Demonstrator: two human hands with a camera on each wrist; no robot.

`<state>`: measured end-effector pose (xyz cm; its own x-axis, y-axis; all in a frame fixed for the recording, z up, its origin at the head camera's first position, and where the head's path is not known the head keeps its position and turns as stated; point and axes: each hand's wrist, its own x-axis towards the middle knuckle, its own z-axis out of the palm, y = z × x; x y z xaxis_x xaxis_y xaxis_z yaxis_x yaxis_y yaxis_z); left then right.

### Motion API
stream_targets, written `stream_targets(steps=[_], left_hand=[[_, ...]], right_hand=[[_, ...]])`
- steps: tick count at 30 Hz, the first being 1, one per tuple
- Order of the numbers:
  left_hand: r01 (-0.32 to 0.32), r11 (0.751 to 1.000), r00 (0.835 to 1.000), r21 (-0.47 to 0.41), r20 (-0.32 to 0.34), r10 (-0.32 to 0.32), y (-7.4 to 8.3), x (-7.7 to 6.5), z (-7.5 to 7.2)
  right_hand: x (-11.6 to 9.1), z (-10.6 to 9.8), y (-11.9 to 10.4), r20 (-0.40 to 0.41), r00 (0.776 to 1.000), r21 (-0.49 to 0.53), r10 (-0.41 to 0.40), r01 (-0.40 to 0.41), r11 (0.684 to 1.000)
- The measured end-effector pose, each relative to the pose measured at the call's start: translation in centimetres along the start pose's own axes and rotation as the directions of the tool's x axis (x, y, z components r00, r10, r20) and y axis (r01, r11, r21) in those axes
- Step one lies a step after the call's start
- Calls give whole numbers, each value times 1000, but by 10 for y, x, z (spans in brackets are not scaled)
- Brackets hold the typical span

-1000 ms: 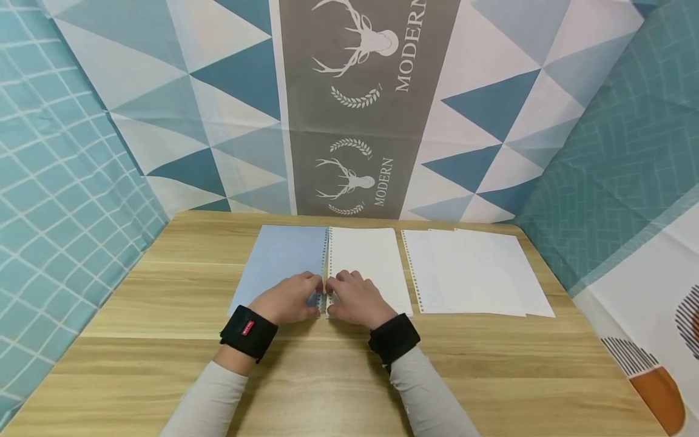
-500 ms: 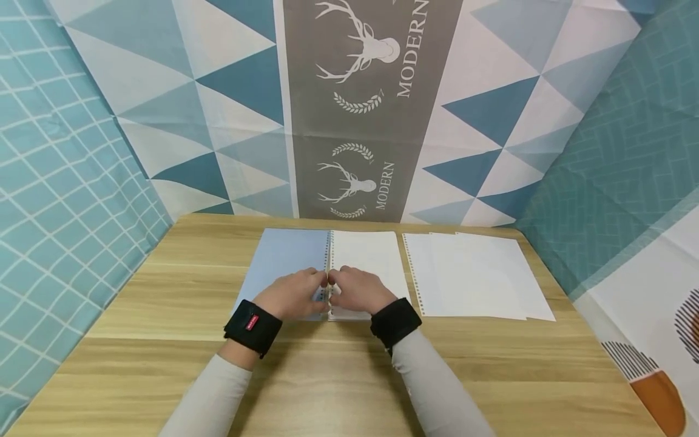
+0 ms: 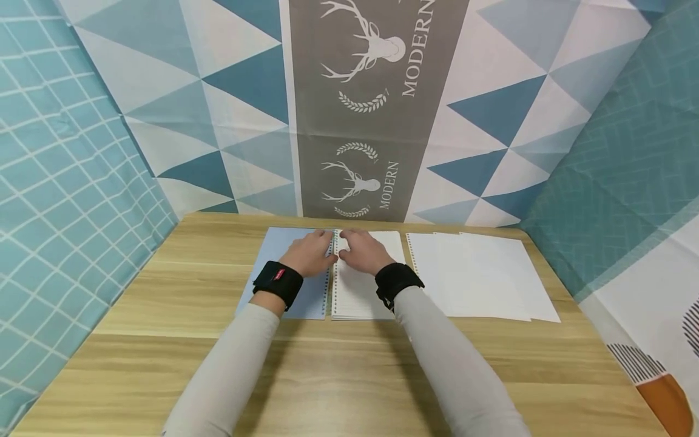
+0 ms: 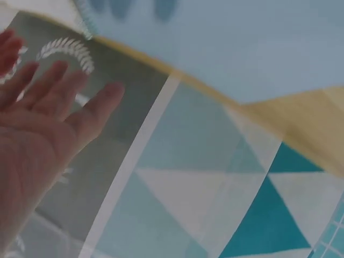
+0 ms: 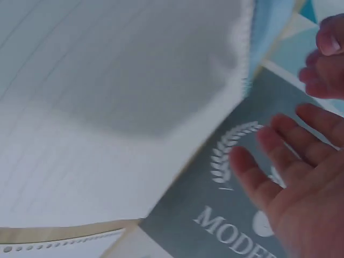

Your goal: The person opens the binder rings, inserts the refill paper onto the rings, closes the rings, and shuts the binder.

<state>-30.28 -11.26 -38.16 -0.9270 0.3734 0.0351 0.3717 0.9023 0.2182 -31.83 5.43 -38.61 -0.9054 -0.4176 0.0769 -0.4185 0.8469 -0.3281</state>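
Left hand (image 3: 309, 255) and right hand (image 3: 367, 253), fingers relaxed and slightly parted, reach over an open notebook (image 3: 355, 297), centre frame.
It lies flat, perhaps giving both hands access to its spine (image 3: 327, 297); punched sheets (image 3: 486, 276) sit at centre right, apparently out of the way.

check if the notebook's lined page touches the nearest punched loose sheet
Apart. The right wrist view shows a strip of the wooden table between the notebook's lined page and the nearest punched loose sheet.
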Motion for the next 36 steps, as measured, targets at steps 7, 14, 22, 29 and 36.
stream_targets(steps=[7, 14, 22, 29, 36], left_hand=[[30, 999, 1000, -21, 7, -30, -7, 19, 20], [9, 999, 999, -36, 39, -8, -13, 24, 32], [87, 996, 993, 1, 86, -87, -10, 24, 38], [143, 989, 985, 30, 90, -145, -6, 26, 39], [178, 983, 979, 43, 89, -181, -7, 31, 42]], right_hand=[[9, 15, 11, 19, 999, 2, -36, 36, 999], [6, 28, 15, 69, 995, -69, -74, 79, 995], [6, 41, 20, 139, 990, -157, -20, 42, 987], [8, 42, 16, 165, 986, -205, 38, -4, 979], [12, 39, 11, 169, 980, -206, 106, -70, 976]])
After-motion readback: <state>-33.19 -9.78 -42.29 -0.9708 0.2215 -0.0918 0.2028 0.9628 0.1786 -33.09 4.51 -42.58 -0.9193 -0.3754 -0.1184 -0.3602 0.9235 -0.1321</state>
